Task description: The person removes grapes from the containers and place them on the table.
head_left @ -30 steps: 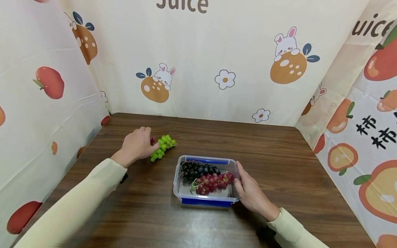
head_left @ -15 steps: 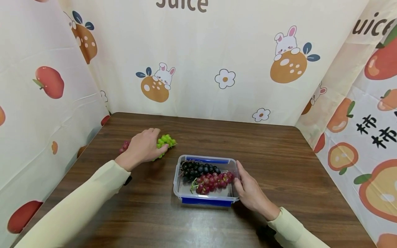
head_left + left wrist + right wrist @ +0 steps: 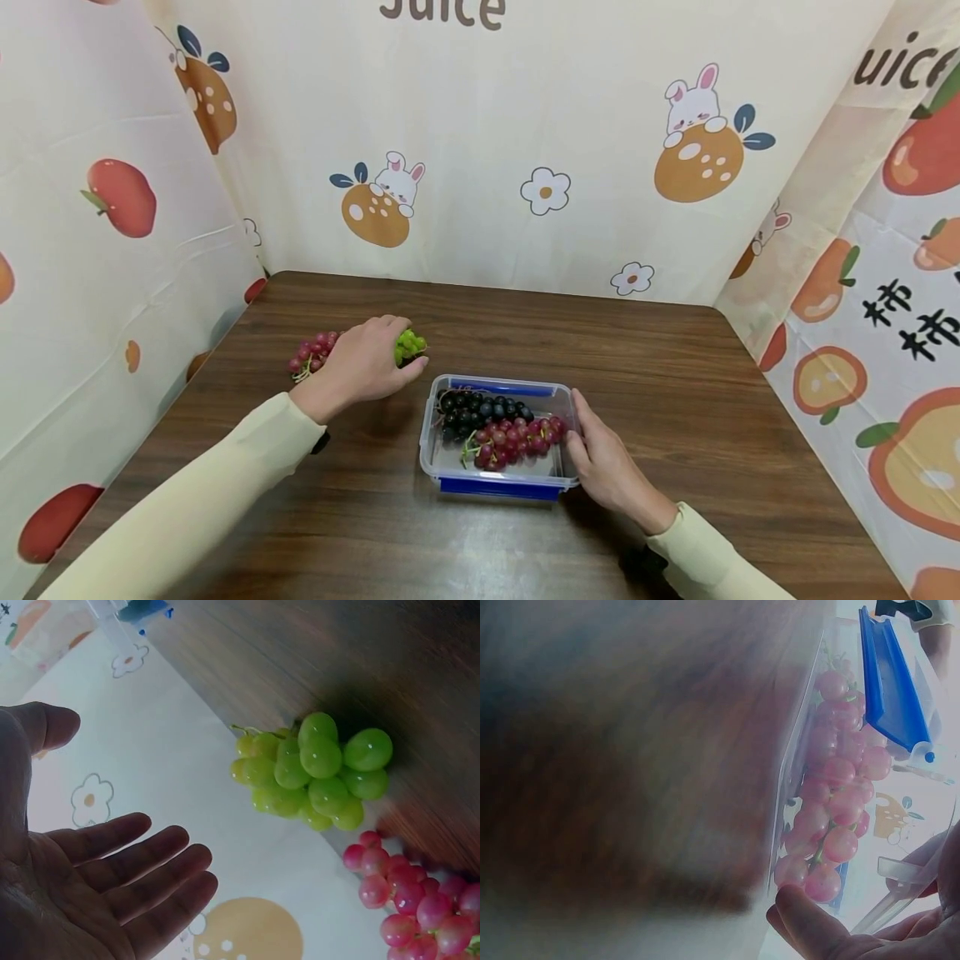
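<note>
My left hand (image 3: 365,360) hovers at the green grapes (image 3: 409,345), partly hiding them. In the left wrist view its fingers (image 3: 142,874) are extended and apart from the green bunch (image 3: 311,772). A red bunch (image 3: 312,353) lies left of that hand on the table. My right hand (image 3: 611,467) grips the right wall of a clear plastic food container (image 3: 498,481) with blue clips, thumb at the rim and fingers outside. Inside the container lie black grapes (image 3: 480,410) and another red bunch (image 3: 517,442), its green stem toward the left.
The dark wooden table (image 3: 675,375) carries everything. A printed curtain (image 3: 480,125) with rabbits, fruit and flowers hangs behind the table and along both sides.
My left hand has moved right, from over the red bunch to over the green grapes, uncovering the red ones. My right hand and the container have stayed still.
</note>
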{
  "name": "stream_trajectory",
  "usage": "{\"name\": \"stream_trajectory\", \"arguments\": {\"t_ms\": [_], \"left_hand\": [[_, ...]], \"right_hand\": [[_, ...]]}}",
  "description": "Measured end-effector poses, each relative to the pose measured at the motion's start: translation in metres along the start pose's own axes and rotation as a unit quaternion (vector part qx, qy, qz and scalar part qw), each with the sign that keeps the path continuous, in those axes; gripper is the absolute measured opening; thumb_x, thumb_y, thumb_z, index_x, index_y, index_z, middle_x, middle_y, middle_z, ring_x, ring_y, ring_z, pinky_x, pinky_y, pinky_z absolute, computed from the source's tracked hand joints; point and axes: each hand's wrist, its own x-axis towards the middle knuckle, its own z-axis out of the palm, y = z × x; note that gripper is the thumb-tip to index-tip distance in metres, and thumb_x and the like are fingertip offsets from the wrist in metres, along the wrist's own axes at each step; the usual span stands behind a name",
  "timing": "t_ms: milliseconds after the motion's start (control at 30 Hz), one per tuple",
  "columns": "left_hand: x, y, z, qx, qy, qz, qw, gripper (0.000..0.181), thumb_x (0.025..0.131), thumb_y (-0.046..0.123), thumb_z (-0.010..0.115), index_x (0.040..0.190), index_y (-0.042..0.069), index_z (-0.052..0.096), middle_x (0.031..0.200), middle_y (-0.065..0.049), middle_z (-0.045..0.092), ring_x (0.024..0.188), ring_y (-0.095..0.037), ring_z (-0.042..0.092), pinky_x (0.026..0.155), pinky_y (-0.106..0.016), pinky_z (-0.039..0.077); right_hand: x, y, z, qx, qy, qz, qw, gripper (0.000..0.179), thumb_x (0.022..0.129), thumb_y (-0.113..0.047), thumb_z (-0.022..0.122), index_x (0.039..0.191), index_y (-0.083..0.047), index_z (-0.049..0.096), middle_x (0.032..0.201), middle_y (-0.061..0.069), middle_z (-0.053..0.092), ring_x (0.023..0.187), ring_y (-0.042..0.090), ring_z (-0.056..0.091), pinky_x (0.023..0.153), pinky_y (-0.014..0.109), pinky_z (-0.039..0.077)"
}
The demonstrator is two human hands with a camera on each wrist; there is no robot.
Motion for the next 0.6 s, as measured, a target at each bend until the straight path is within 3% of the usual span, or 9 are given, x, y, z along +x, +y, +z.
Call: {"name": "stream_trajectory", "arguments": {"t_ms": [333,600], "left_hand": [[-0.004,0.018,-0.001,-0.009,0.000,0.036,0.9993,0.064,0.093,0.049,0.069,0.132,-0.001,0.061,0.131,-0.020,0.064,0.116,-0.037,0.064,0.095,-0.054,0.053],[-0.008,0.032,0.000,0.004,0.017,0.075,0.9970,0.063,0.092,0.050,0.070,0.131,0.000,0.064,0.127,-0.017,0.067,0.113,-0.034,0.066,0.090,-0.050,0.056]], "right_hand": [[0.000,0.000,0.000,0.002,-0.003,0.007,1.0000,0.062,0.103,-0.002,0.051,0.158,0.008,0.024,0.159,0.027,0.035,0.140,0.036,0.044,0.109,0.054,0.038],[0.000,-0.001,-0.001,0.005,-0.005,0.007,1.0000,0.062,0.103,-0.001,0.050,0.158,0.008,0.023,0.159,0.026,0.035,0.139,0.037,0.045,0.109,0.055,0.039]]}}
